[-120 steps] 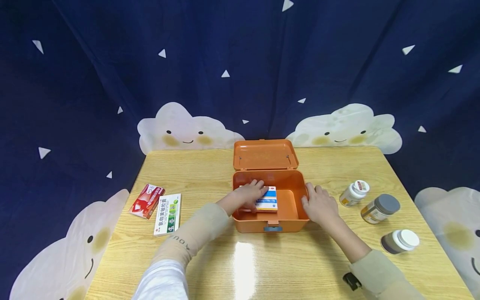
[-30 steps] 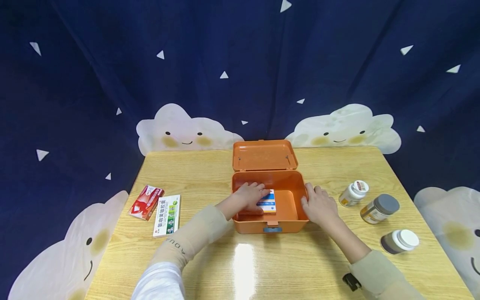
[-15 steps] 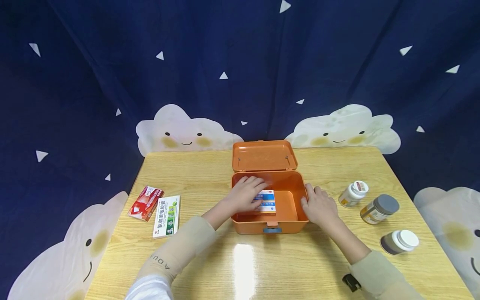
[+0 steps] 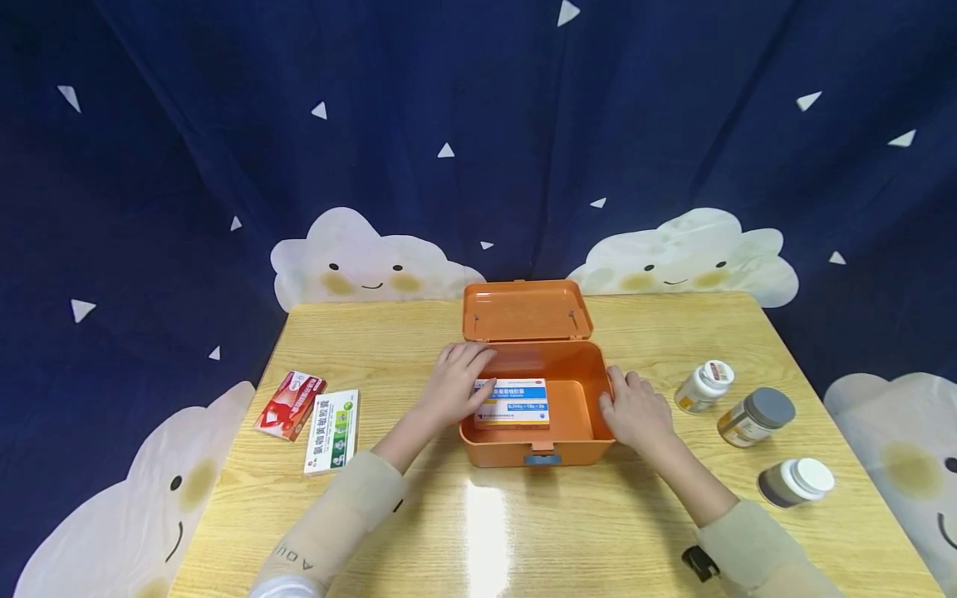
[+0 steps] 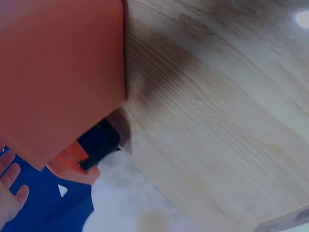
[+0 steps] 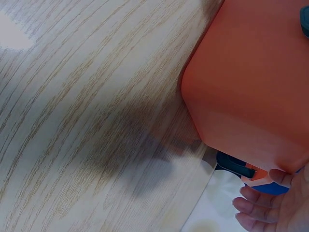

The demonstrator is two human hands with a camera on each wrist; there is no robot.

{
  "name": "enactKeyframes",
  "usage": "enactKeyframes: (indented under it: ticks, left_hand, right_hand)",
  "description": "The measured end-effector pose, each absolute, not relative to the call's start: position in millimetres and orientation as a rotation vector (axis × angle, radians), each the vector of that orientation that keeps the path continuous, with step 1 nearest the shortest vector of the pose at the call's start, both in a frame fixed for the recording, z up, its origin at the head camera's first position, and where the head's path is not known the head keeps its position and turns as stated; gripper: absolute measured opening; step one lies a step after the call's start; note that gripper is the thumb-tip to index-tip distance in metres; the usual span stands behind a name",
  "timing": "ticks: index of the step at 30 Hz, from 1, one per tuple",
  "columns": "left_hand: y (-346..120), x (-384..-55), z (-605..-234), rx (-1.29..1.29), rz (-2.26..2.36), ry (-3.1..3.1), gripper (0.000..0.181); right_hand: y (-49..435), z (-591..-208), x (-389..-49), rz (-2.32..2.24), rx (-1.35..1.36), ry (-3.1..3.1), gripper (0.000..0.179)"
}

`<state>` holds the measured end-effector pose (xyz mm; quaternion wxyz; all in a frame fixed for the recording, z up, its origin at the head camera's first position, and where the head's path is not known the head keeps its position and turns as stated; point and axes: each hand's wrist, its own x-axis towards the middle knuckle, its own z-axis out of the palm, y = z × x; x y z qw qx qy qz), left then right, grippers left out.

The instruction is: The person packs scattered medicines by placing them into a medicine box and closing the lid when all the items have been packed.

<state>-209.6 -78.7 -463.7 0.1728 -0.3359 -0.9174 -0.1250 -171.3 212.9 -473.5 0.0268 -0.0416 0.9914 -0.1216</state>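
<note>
An orange lidded case [image 4: 571, 453] stands on the table with its lid raised at the back. Flat on its floor, toward the left, lies a blue-and-white medicine box [image 4: 516, 407]. My left hand [image 4: 458, 380] is over the case's left rim, fingers relaxed and spread, its thumb just above the medicine box's left end. At the right rim rests my right hand [image 4: 639, 411]. The right wrist view shows its thumb [image 6: 280, 178] against the case wall and its fingers loosely extended away from it. The left wrist view catches only part of the left hand [image 5: 9, 188].
On the left lie a red medicine box [image 4: 292, 404] and a white-and-green one [image 4: 332, 432]. To the right stand a white bottle [image 4: 705, 388], a grey-capped bottle [image 4: 757, 417] and a dark, white-capped bottle [image 4: 797, 482]. A dark blue curtain [image 4: 478, 108] hangs behind the table.
My left hand has let go of the blue-and-white medicine box and moved left to the rim, uncovering the box, which sits slightly nearer the front. The right hand has stayed put.
</note>
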Motion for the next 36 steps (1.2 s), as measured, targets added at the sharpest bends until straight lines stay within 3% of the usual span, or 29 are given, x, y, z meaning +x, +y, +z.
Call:
enactKeyframes:
  ticks: [17,36]
  left_hand:
    - [-128.8,-201.5,-483.7,-0.610,-0.491,-2.556,0.051]
    - [-177.4,-169.9,-515.5,-0.160,-0.530,-2.771,0.065]
  right_hand:
    - [213.3,-472.6,-170.6,-0.376,-0.124,3.068,0.042]
    - [212.4,-472.1,-170.5,-0.386,-0.126,3.067,0.041]
